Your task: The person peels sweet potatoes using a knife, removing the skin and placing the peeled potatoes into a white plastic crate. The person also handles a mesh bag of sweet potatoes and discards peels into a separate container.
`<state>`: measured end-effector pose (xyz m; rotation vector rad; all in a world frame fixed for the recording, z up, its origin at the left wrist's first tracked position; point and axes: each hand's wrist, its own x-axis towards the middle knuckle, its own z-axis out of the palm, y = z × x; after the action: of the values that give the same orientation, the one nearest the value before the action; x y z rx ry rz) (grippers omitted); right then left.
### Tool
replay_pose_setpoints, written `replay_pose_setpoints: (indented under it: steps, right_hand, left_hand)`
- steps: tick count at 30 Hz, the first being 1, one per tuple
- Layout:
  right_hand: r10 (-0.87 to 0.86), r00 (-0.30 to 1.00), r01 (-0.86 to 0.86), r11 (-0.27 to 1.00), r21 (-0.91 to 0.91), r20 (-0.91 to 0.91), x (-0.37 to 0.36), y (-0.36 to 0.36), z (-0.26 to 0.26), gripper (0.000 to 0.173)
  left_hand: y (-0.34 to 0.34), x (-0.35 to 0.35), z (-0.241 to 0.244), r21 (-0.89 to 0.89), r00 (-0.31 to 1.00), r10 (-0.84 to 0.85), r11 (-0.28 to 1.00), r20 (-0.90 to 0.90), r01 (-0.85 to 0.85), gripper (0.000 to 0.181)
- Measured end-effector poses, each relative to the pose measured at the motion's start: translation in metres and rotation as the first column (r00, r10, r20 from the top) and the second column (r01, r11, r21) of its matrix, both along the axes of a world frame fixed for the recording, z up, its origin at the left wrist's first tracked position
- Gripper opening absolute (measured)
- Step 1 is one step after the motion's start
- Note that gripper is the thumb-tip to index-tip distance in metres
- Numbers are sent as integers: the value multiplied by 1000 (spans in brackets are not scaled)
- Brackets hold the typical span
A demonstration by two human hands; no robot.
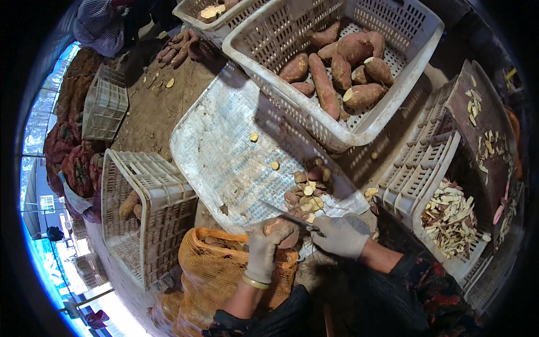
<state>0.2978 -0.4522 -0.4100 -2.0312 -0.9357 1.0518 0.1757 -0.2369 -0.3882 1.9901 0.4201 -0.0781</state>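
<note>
My gloved left hand (262, 255) grips a large sweet potato (289, 236) just above an orange mesh sack (219, 269). In my gloved right hand (342, 235) is a knife (290, 217), its blade pointing up and left, close over the sweet potato. Whether the edge touches it I cannot tell. Beyond the blade, a heap of cut sweet potato ends (309, 198) lies on a whitish woven sheet (219, 156). Two loose pieces rest farther up the sheet, one a round slice (275, 165).
A large plastic crate (290, 99) of sweet potatoes (351, 69) stands ahead. On the right, another crate (404, 202) holds peel strips (450, 219). A tipped crate (164, 202) lies left, near red mesh sacks (71, 156). A person's patterned clothing (101, 27) shows upper left.
</note>
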Motion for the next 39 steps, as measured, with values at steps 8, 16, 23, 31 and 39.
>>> replay_pose_setpoints:
  steps: [8, 16, 23, 31, 39]
  right_hand:
    - [-390, 636, 436, 894, -108, -666, 3, 0, -27, 37]
    - [-416, 717, 464, 884, -63, -559, -3, -17, -42, 30]
    - [-473, 545, 540, 830, -141, -693, -17, -28, -52, 30]
    - [-507, 479, 628, 769, -124, -716, -9, -19, -39, 19]
    - [-475, 581, 534, 835, -131, -662, -17, -35, -49, 26]
  left_hand:
    - [5, -6, 1, -361, 982, 152, 914, -113, -184, 57]
    - [-9, 5, 24, -640, 909, 303, 646, -286, -416, 74]
    - [-5, 104, 76, -762, 972, 233, 637, 45, -118, 58]
    - [48, 85, 18, 277, 869, -223, 887, -441, 369, 35]
    - [24, -133, -27, 500, 498, 89, 303, -862, 811, 39]
